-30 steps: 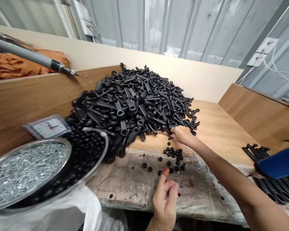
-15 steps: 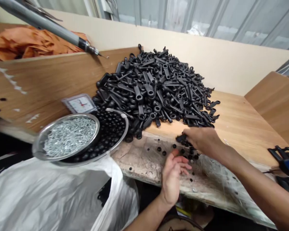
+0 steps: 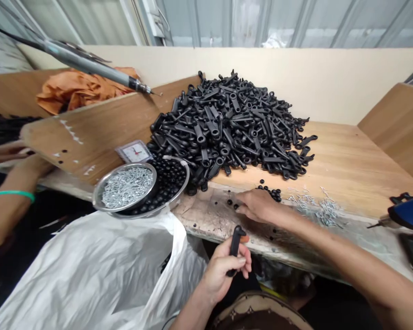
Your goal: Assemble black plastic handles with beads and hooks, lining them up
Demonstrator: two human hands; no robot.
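In my left hand (image 3: 223, 268) is a black plastic crank handle (image 3: 235, 247), held upright between thumb and fingers. My right hand (image 3: 259, 205) reaches across to the worn front strip of the bench, its fingers pinched around a small round black cap (image 3: 236, 207). Just beyond that wrist sits a cluster of similar black caps (image 3: 274, 194). A big heap of black handles (image 3: 227, 128) rises behind both hands. Loose silver screws (image 3: 325, 208) are scattered right of my right forearm.
A steel bowl of screws (image 3: 129, 185) rests on a basin of black caps (image 3: 170, 181), beside a small square clock (image 3: 135, 150). An electric screwdriver (image 3: 99, 68) hangs upper left. A blue power tool (image 3: 408, 213) lies right. Another person's arm (image 3: 10, 201) is at left.
My left hand now holds a handle and has drawn back toward me; it was empty before. My right hand has moved left from the handles to the loose caps. The view has shifted left.
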